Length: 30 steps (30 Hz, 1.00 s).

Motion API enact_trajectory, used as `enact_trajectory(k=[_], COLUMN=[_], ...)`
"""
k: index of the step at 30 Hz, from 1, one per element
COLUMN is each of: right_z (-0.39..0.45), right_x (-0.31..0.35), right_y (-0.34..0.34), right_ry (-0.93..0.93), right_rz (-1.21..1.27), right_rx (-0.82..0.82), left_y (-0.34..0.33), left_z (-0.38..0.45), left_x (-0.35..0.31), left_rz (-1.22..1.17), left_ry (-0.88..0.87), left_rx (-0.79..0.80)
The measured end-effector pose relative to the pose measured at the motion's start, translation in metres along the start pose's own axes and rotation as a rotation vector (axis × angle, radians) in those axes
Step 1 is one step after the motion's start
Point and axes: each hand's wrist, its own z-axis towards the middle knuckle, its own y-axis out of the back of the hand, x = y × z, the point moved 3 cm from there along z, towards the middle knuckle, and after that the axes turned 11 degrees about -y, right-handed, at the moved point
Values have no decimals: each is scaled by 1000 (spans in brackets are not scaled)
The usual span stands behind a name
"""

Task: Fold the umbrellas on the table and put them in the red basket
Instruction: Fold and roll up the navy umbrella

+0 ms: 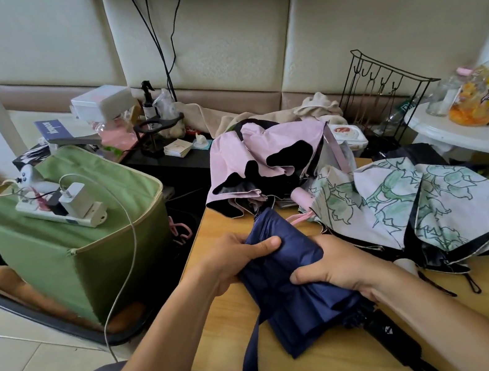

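Observation:
A navy blue umbrella (292, 294) lies collapsed over the near left part of the wooden table (339, 361). My left hand (236, 258) grips its upper folds, thumb on top. My right hand (335, 264) grips the cloth at its middle. Its black handle (394, 338) points toward me and its strap (249, 361) hangs off the table edge. A pink umbrella (267, 155) with black lining lies loose at the table's far end. A white umbrella with green flower print (410, 205) lies loose on the right. No red basket is in view.
A green fabric box (83, 243) carrying a power strip (61, 211) and charger stands left of the table, its white cable (127, 251) trailing down. A black wire rack (384, 95) and cluttered shelf stand behind. A white round table (463, 137) with snacks is at right.

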Motion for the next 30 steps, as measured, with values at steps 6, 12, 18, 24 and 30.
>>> enact_trajectory(k=[6, 12, 18, 24, 30], right_z=[-4, -11, -17, -14, -12], right_x=[1, 11, 13, 17, 17], right_y=[0, 14, 13, 13, 11], right_ry=[-17, -17, -50, -65, -123], right_rz=[33, 133, 249, 228, 273], right_rx=[28, 78, 94, 144, 253], left_y=[2, 8, 1, -10, -14], left_z=[1, 7, 5, -3, 3], left_x=[1, 0, 0, -5, -1], left_rz=[-28, -164, -237, -217, -241], left_ry=[-10, -181, -100, -119, -99], left_rx=[41, 20, 111, 148, 21])
